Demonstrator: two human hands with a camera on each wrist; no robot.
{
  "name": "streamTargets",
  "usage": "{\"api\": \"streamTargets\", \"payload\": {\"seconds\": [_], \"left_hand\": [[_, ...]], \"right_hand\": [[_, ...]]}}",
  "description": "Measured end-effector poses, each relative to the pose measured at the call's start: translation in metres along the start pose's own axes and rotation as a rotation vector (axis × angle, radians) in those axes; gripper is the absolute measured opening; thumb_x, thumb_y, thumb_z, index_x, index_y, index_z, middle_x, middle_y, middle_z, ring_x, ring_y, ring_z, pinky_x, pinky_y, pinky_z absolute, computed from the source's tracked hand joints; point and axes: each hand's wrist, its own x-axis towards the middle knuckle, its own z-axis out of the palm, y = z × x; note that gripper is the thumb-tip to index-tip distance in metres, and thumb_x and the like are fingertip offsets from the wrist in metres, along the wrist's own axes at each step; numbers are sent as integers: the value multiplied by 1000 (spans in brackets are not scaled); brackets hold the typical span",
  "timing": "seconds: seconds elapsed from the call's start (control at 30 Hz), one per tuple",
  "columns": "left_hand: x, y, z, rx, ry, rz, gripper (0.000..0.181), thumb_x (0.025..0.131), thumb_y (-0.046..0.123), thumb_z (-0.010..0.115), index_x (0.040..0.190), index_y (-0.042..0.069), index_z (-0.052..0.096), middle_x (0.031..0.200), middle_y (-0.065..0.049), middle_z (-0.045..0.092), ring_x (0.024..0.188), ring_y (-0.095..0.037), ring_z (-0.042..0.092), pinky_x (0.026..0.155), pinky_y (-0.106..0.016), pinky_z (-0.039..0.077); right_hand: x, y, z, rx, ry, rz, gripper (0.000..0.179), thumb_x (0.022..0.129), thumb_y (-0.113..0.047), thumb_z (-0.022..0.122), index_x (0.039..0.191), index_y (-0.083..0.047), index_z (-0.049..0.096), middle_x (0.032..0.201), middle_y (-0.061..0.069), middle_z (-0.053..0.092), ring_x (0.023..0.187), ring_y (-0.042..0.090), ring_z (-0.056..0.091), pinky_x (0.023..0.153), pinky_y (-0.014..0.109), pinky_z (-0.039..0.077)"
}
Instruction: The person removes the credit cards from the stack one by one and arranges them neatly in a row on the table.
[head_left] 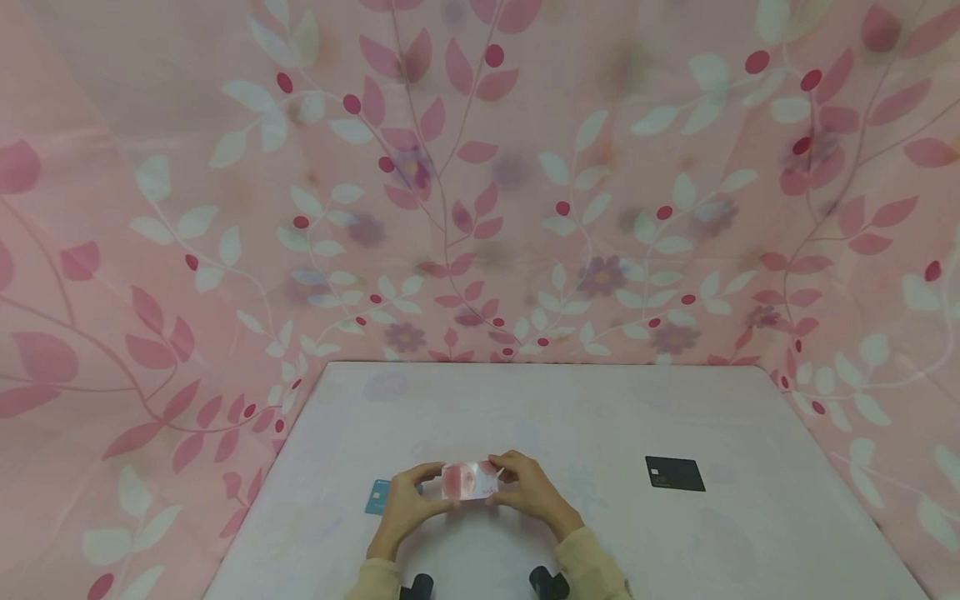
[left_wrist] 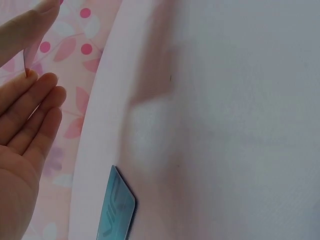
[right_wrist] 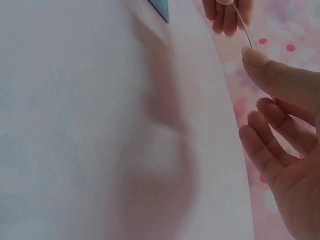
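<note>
Both hands hold up a small pink-and-white card over the white table, its reddish face catching the light in the head view. My left hand pinches its left end between thumb and fingers. At the other end, the thumb and fingertips of my right hand grip it. Both wrist views show the card almost edge-on, partly hidden by the fingers. A blue card with a chip lies on the table beside the left hand, which partly covers it; the left wrist view also shows this blue card.
A black card with a chip lies flat to the right of the hands. The white table meets pink floral fabric at the back and sides. Dark devices are worn at both wrists.
</note>
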Motion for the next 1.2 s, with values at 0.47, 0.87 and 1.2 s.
{"api": "streamTargets", "payload": {"seconds": [0.47,0.87,1.2], "left_hand": [[4,1,9,18,6,32,56,57,24,89,105,6,70,102,-6,70,95,-25,64,85,-44,51],[6,4,16,16,0,43,54,58,22,89,105,4,69,101,-8,70,95,-28,64,85,-46,50],[6,7,19,11,-10,41,55,59,23,89,106,3,69,103,-10,70,96,-29,63,85,-51,49]], "right_hand": [[-5,2,-5,-17,50,-43,60,69,-7,82,119,14,56,100,16,60,82,27,59,77,32,54],[-10,1,-10,-14,52,-1,61,70,-5,80,122,12,55,103,17,60,85,27,59,79,33,54],[-12,1,-12,-8,62,-15,62,70,-6,80,122,15,53,102,17,59,84,28,58,78,36,54]]}}
